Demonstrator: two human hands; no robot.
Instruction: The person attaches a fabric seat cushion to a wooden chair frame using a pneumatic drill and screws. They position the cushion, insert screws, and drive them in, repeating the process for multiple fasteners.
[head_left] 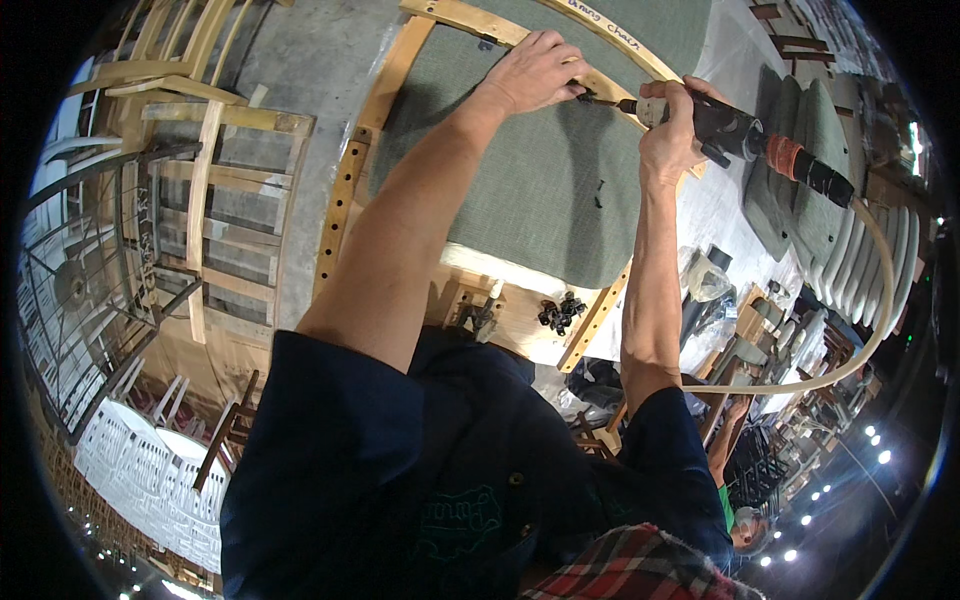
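Note:
A grey-green upholstered panel (500, 190) lies flat within a wooden frame (398, 75). My left hand (535, 72) is at the frame's far rail, its fingertips pinched on a small black piece (580, 93). My right hand (672, 135) is wrapped around a black power screwdriver (728, 130) with a beige hose (885, 270). The driver's bit points left and reaches close to the left fingertips. Whether it touches a screw there is too small to tell. Two dark screws (600, 195) rest on the fabric. Another small black piece (487, 44) sits by the far rail.
Near my body, a pile of black parts (561, 313) and a toggle clamp (478, 318) occupy the wooden board. Upholstered panels (795, 160) stand at the right. Wooden pallets (235, 220) and a metal rack (80, 285) are at the left. Another person (745, 525) is at the lower right.

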